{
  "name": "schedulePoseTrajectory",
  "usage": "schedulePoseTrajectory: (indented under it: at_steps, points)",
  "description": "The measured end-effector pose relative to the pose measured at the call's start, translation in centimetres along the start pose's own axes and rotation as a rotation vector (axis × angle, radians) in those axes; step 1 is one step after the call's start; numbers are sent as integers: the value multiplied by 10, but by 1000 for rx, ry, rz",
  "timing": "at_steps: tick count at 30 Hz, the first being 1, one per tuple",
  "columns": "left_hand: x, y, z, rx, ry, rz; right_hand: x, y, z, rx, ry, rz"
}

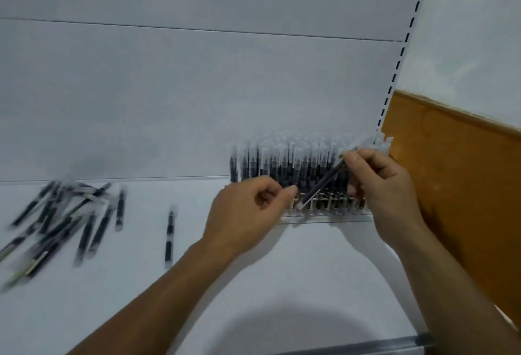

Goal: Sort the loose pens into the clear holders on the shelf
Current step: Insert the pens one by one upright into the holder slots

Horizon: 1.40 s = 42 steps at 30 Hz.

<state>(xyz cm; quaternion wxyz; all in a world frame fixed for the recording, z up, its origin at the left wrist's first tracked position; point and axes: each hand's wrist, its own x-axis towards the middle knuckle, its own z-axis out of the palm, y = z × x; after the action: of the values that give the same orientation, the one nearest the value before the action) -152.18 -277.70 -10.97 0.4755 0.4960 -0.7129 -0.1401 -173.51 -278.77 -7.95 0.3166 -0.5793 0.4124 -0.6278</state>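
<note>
A clear holder stands at the back right of the white shelf, packed with several upright black pens. My right hand pinches one black pen near its top, tilted, with its lower tip at the holder's front row. My left hand is beside the holder's left front corner, fingers curled, thumb and forefinger close to the pen's lower tip. A pile of several loose pens lies at the far left, and a single pen lies alone mid-shelf.
A white back panel rises behind the shelf. A slotted upright runs along its right edge. An orange-brown wooden panel stands close on the right. The shelf's grey front edge is near the bottom.
</note>
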Motion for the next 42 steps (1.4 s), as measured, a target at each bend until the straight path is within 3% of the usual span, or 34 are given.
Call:
schedulePoseTrajectory:
  at_steps: [3,6,9,22,28,37,42]
  points:
    - [-4,-34,-40,71,165,-40,5,-1,21,-22,-10,-44]
    - [-6,-58,-44,157,33,-216,9,-4,48,-55,-69,-92]
    - [-7,-68,-35,166,-84,-275,12,-7,71,-122,-116,-171]
    - [-4,-73,-37,14,-118,-297,8,-5,105,-311,-229,-268]
    - [-5,-75,-44,-50,-178,-317,7,-1,111,-572,-394,-239]
    - [-5,-78,-47,-57,-236,-297,8,-15,119,-791,-386,-254]
    - [-6,-76,-49,-56,-258,-301,13,-23,120,-825,-463,-246]
